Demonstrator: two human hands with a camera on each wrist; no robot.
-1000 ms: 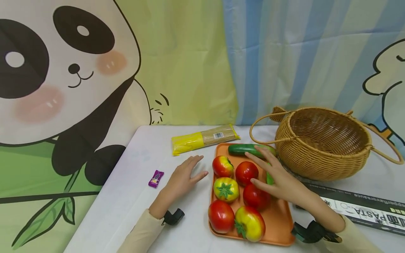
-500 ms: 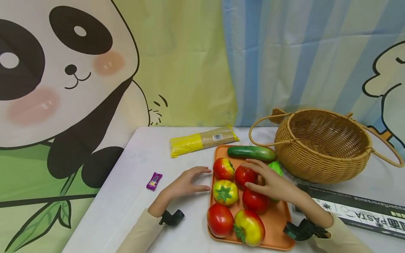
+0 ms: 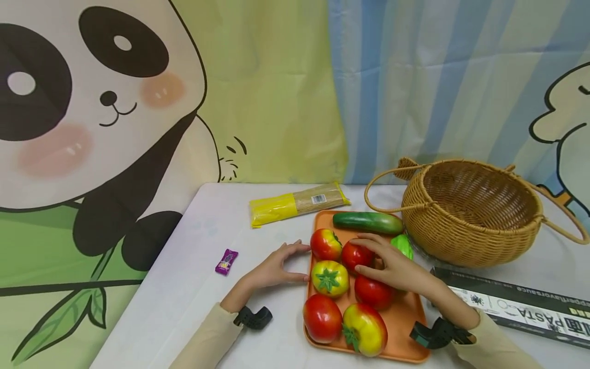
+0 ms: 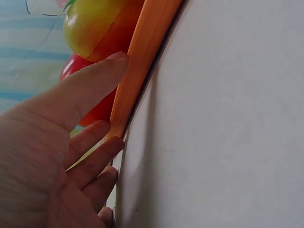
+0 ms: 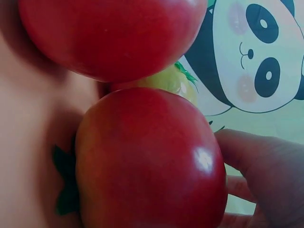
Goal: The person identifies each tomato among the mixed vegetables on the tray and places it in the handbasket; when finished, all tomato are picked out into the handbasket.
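Observation:
An orange tray (image 3: 407, 330) bears several glossy red and red-yellow tomatoes, with a green cucumber (image 3: 367, 222) along its far edge. My right hand (image 3: 392, 264) reaches over the tray, thumb and fingers round a red tomato (image 3: 354, 254) near the middle. In the right wrist view that tomato (image 5: 152, 161) fills the centre and the thumb meets its side. My left hand (image 3: 275, 267) is at the tray's left side, thumb and fingers apart. In the left wrist view, the left thumb and fingertips are at the orange tray wall (image 4: 135, 71), holding nothing.
A wicker basket (image 3: 470, 236) with looped handles stands behind the tray on the right. A black and white pasta box (image 3: 521, 305) lies before it. A yellow noodle packet (image 3: 299, 205) lies at the back, a purple sachet (image 3: 226, 262) at left. A light green vegetable (image 3: 402, 247) is partly hidden.
My right hand has come down from above the cucumber and tomatoes to one red tomato. The left hand has moved right and lower, up to the tray's left edge.

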